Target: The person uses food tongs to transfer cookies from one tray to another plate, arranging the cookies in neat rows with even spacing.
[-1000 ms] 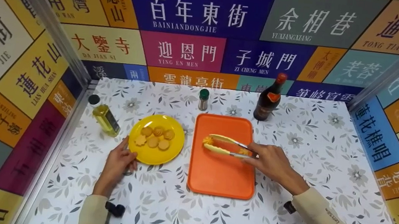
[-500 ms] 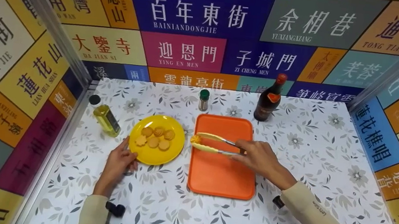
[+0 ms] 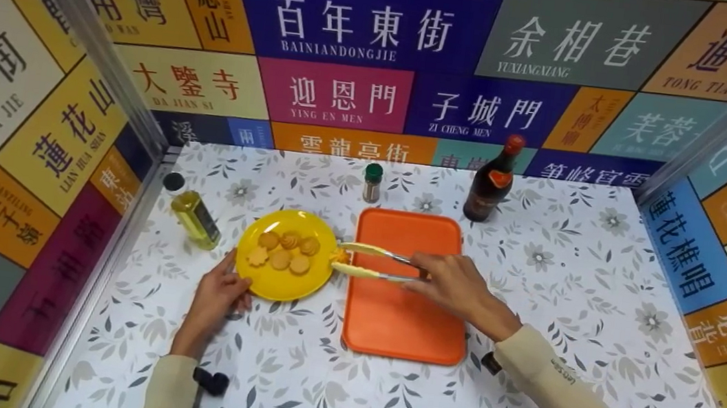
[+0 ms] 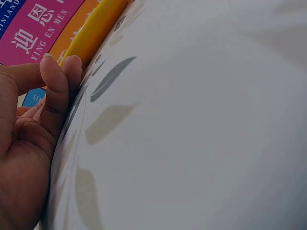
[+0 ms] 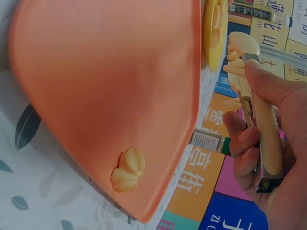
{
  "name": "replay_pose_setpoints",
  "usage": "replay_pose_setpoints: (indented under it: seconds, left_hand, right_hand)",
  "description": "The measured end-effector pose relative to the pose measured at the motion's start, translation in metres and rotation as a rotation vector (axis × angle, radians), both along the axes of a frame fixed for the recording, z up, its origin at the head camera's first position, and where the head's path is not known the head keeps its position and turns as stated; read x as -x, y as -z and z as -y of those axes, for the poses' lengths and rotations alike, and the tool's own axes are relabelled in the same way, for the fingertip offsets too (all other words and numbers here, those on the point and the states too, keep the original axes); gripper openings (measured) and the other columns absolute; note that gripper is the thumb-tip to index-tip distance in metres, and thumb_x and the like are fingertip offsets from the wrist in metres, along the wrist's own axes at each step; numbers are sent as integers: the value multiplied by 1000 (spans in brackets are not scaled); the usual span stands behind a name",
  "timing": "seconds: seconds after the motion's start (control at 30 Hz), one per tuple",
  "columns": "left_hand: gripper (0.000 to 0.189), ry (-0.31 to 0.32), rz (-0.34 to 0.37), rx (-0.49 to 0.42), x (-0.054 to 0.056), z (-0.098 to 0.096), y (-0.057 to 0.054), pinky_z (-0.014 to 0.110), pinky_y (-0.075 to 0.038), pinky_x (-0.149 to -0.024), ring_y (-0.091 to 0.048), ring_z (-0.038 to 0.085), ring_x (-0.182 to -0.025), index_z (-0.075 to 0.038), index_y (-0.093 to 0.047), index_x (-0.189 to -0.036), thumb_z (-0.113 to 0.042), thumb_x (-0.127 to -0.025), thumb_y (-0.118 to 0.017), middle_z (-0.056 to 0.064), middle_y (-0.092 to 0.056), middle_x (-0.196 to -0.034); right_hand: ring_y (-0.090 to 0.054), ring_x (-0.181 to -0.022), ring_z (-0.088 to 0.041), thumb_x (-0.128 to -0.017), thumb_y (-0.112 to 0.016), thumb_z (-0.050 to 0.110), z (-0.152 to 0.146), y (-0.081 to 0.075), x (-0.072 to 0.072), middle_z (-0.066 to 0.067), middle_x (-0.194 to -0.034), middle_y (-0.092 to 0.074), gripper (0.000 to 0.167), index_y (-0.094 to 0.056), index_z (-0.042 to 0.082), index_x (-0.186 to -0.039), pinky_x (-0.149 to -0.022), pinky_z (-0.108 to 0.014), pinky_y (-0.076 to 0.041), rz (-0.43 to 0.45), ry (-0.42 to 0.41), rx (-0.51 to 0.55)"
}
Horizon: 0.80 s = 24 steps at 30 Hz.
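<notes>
My right hand [image 3: 454,286] grips a pair of tongs [image 3: 378,253] with pale yellow tips and metal arms. Between the tips is a small orange-yellow cookie [image 3: 341,255], over the right rim of the yellow plate [image 3: 283,289]. My left hand [image 3: 217,290] pinches that plate's lower left rim, thumb on top. Several round and flower-shaped cookies [image 3: 280,260] lie on the plate. In the right wrist view another flower-shaped cookie [image 5: 128,170] lies on the orange tray [image 5: 115,86]; in the head view my right hand and the tongs hide it.
Behind the plate and tray stands a small green-capped shaker [image 3: 372,183]. A dark red-capped bottle [image 3: 490,185] is at the back right, and an oil bottle [image 3: 195,217] stands left of the plate. Walls of printed panels border the floral-patterned table [image 3: 312,392].
My right hand has carried the tongs and the cookie leftward, from above the tray to the plate's right rim. My left hand and the plate have stayed still.
</notes>
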<state>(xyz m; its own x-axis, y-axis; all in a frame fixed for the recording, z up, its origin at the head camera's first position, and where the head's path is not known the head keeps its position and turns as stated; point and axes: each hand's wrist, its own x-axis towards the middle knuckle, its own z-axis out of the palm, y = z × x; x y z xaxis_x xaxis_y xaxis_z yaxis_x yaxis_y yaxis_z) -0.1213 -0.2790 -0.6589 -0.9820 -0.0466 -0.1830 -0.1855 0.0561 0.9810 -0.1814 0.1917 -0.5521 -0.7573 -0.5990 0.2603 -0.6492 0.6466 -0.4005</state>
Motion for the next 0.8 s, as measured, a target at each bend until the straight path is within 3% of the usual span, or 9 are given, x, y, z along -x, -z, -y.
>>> replay_pose_setpoints:
  seconds: [0.2, 0.8]
  left_hand:
    - [78, -1, -25, -11, 0, 0, 1, 29, -58, -54, -65, 23, -58, -13, -25, -177, -5, -110, -66, 25, -71, -81]
    - [77, -13, -3, -7, 0, 1, 1, 30, -57, -55, -64, 23, -59, -17, -27, -177, -9, -111, -66, 27, -70, -83]
  right_hand:
    - [-60, -62, -13, -93, -91, 38, 8, 1, -1, 2, -81, -73, 31, -71, 15, -102, -55, -30, -48, -13, -14, 10]
    - [-53, -61, -10, -95, -90, 39, 33, 10, 3, 6, -76, -64, 31, -68, 17, -98, -54, -29, -44, 26, -60, -7]
